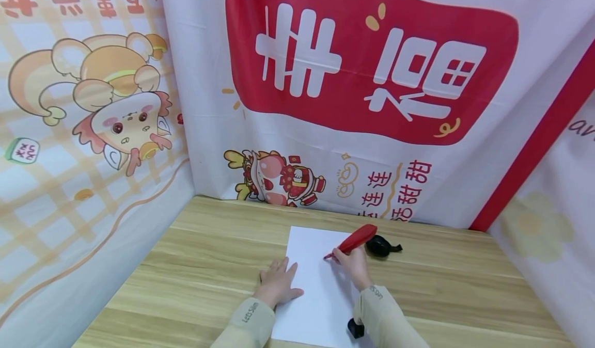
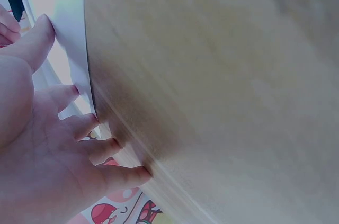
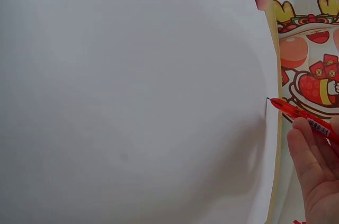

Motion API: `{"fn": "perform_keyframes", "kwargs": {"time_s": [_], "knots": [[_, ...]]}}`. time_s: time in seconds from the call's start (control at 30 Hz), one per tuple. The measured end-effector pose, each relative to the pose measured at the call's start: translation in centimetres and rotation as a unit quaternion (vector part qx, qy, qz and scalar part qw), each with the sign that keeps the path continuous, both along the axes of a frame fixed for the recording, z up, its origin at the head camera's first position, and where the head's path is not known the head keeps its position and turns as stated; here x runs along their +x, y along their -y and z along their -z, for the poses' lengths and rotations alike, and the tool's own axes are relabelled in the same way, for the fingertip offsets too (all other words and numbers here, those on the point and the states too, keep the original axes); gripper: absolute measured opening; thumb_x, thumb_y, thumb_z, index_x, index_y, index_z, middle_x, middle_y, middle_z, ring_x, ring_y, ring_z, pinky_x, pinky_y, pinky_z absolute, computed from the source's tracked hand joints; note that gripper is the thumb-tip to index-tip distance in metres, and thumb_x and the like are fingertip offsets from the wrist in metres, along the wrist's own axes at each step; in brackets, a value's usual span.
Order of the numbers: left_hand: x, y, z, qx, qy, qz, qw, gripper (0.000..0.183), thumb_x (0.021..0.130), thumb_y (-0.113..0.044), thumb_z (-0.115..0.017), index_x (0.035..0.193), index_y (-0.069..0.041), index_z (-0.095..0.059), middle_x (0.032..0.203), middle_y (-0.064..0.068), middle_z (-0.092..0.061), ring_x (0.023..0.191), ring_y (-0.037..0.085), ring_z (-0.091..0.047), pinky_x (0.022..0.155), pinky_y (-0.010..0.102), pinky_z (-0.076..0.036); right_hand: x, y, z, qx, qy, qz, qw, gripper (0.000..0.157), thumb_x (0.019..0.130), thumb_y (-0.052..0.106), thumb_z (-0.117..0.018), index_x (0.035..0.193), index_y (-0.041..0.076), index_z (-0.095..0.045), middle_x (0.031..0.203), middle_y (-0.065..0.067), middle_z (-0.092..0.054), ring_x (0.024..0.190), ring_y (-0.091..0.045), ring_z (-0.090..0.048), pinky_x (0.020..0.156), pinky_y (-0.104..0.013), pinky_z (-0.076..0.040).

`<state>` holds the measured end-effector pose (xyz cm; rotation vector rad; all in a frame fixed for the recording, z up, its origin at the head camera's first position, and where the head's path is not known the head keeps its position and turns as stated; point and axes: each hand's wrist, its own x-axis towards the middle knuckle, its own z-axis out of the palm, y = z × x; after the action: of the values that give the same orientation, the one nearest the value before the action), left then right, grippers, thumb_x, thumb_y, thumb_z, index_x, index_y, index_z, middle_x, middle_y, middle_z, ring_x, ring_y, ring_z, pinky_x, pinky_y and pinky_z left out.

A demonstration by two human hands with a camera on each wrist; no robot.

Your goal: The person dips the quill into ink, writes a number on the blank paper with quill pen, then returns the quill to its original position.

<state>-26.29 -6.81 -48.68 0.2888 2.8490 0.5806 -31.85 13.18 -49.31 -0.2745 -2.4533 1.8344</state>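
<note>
A white sheet of paper lies on the wooden table. My left hand rests with fingers spread over the sheet's left edge; in the left wrist view that hand has its fingertips near the paper's border. My right hand pinches a red pen with a broad, feather-shaped top, tilted up to the right. In the right wrist view the pen shows a barcode label, and its tip is at the paper; contact is hard to tell. No clear marks show on the sheet.
A black rounded object with a short narrow end lies right of the paper, behind my right hand. A small black block sits by the right cuff. Printed cloth hangs behind the wooden table and at both sides.
</note>
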Motion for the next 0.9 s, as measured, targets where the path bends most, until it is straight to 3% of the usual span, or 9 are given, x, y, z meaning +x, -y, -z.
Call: {"fn": "perform_keyframes", "kwargs": {"time_s": [0.9], "knots": [[-0.4,-0.13,0.23,-0.004,0.01,-0.004,0.9999,0.068,0.08,-0.041,-0.067,0.136,-0.009,-0.044,0.145,0.02,-0.028,0.132,0.045,-0.017,0.097,0.071,-0.012,0.88,-0.56,0.07,0.017,0.006,-0.017,1.0,0.026,0.083,0.003,-0.065,0.104,-0.005,-0.051,0.08,-0.01,-0.065,0.071,-0.019,-0.064,0.069,-0.034,-0.055]]}}
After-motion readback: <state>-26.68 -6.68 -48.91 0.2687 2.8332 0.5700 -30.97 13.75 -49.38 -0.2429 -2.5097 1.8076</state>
